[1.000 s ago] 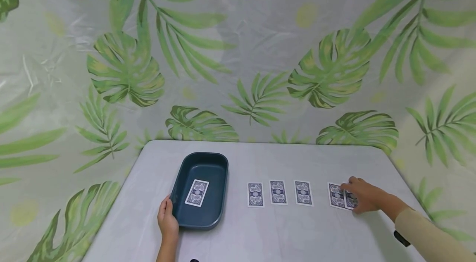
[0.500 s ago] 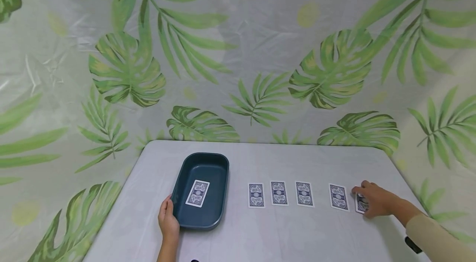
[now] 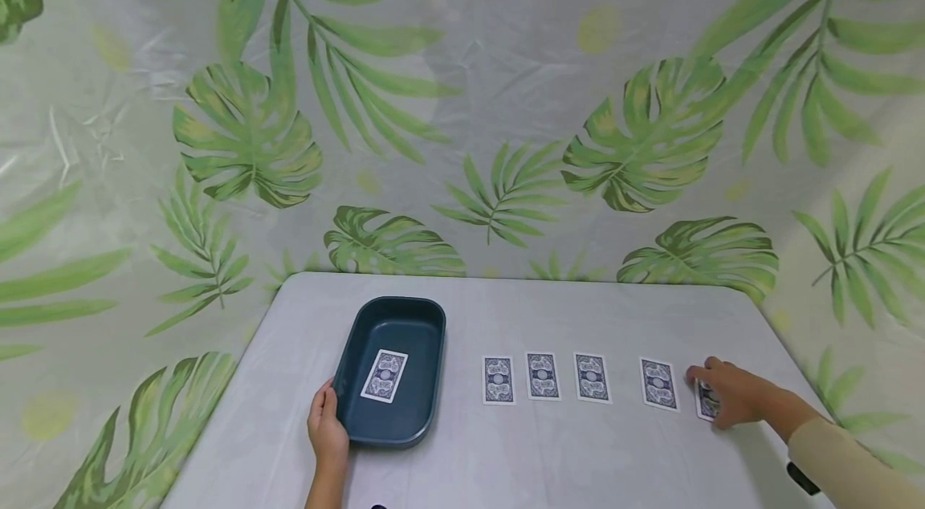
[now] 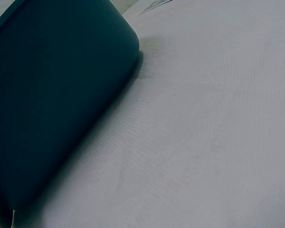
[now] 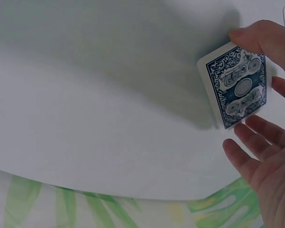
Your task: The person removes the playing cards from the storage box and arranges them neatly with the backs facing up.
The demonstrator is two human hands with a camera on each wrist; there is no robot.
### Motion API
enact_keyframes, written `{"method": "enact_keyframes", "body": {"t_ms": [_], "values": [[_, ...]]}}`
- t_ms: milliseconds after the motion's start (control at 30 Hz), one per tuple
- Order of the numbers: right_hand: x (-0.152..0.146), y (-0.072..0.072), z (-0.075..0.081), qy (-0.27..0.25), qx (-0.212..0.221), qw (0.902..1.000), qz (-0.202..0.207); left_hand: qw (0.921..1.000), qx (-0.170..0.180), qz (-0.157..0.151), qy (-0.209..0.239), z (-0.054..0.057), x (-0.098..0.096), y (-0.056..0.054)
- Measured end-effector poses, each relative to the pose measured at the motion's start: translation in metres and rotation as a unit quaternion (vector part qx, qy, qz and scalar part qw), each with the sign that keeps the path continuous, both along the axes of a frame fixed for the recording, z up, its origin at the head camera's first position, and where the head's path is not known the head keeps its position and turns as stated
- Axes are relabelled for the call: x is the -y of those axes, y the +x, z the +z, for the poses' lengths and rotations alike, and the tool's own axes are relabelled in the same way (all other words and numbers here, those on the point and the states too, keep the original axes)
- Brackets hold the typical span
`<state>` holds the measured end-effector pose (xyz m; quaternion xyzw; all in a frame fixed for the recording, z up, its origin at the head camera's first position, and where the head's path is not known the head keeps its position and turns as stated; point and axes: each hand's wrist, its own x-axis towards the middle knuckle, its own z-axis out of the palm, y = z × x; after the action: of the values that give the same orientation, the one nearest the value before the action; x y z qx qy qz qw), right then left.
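My left hand grips the near left side of a dark teal tray, whose outer wall fills much of the left wrist view. A playing card lies back up in the tray. On the table's right side, my right hand holds another playing card by its edges. The right wrist view shows the thumb at one edge of this blue-backed card and fingertips along the opposite edge. Nearest to that hand on the left lies a face-down card.
Three more face-down cards, a left one, a middle one and a right one, lie in a row between the tray and the right hand. A white cloth covers the table. Behind it hangs a leaf-patterned sheet.
My right hand has moved right with its card, away from the neighbouring card it had touched or overlapped. A gap now parts the two cards. My left hand and the tray stay put.
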<state>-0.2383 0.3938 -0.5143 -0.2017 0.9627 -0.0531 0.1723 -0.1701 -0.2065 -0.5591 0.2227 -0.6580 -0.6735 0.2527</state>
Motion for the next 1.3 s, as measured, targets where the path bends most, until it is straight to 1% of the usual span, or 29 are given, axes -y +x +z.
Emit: {"method": "enact_keyframes", "body": {"t_ms": [233,367,533,800,1000,1300], "values": [[0.0028,0.0000,0.0003,-0.010,0.006,0.9999,-0.001,1.0000,0.001,-0.004,0.003,0.0020,-0.0003,0.0001],[0.0031,0.0001,-0.0009,-0.015,-0.008,0.9998,0.013,1.0000,0.004,-0.006,0.006,0.0029,-0.0007,-0.0001],[0.0033,0.0001,-0.0009,-0.024,-0.023,0.9992,0.023,1.0000,0.005,-0.001,0.006,0.0019,-0.0011,-0.0002],[0.0049,-0.0007,0.0008,-0.021,-0.006,0.9997,0.009,1.0000,0.004,0.000,0.005,0.0008,-0.0010,-0.0007],[0.0048,-0.0016,-0.0010,-0.018,-0.005,0.9998,0.006,1.0000,0.006,-0.005,0.003,0.0027,-0.0007,0.0003],[0.0067,-0.0022,-0.0006,-0.012,0.015,0.9996,-0.020,1.0000,0.007,-0.005,0.003,0.0033,-0.0010,-0.0002]]}}
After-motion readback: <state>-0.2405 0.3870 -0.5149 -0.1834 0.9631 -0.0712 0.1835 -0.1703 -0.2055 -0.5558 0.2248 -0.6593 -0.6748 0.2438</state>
